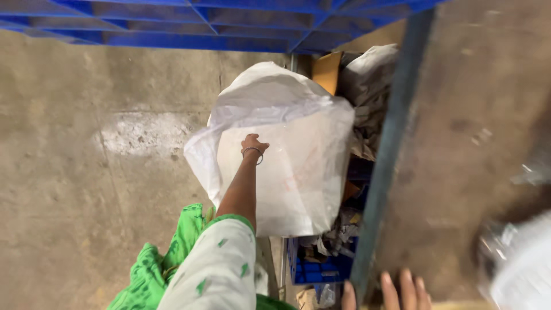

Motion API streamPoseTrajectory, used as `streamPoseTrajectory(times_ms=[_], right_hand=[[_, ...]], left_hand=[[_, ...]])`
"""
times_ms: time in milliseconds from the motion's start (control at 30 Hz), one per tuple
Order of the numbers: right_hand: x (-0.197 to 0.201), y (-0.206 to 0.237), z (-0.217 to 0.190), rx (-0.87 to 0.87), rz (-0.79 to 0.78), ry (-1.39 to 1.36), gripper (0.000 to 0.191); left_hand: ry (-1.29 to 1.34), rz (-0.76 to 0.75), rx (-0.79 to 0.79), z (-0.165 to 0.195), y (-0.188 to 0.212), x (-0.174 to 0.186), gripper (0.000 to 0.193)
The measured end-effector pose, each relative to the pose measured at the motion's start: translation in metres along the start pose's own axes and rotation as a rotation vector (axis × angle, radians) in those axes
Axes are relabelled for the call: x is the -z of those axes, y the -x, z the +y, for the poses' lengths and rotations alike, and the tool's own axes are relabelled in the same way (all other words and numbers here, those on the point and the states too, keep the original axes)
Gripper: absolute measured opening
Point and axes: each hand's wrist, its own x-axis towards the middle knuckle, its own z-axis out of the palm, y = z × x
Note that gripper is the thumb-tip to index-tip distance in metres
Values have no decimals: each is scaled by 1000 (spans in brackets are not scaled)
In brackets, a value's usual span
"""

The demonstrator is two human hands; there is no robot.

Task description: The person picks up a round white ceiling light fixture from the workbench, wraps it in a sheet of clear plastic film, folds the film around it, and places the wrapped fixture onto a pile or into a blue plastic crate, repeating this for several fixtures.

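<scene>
View from above, looking down at a bare concrete floor [69, 189] with a pale, scuffed patch. A large white woven sack [293, 172] stands upright in the middle of the scene, its mouth bunched and folded at the top. The left hand [253, 143] reaches forward at the end of an outstretched arm and rests against the upper front face of the sack, just below the folded mouth; the fingers curl into the fabric, though whether they pinch it or only press on it cannot be told. A thin bangle circles that wrist, and the sleeve is white with small green marks, beside bright green cloth.

Across the top edge runs a blue plastic lattice crate [201, 23]. A grey-blue metal bar [390, 149] slants down the right of the sack. Between sack and bar sit crumpled grey paper [367, 97] and a piece of brown cardboard [327, 72]. Below the sack, a smaller blue crate [315, 267] holds scraps.

At the bottom edge, the fingertips of the right hand [402, 293] lie spread flat, holding nothing, just beside the foot of the bar. A blurred white shape [519, 270] fills the lower right corner.
</scene>
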Motion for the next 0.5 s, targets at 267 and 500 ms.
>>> streamPoseTrajectory(times_ms=[267,500], right_hand=[[23,-15,-51,-83,-36,-115,60],[49,-17,-57,-24,15,-165,61]], left_hand=[[146,168,-705,38,116,94,47],[524,108,-829,25,283,184,25]])
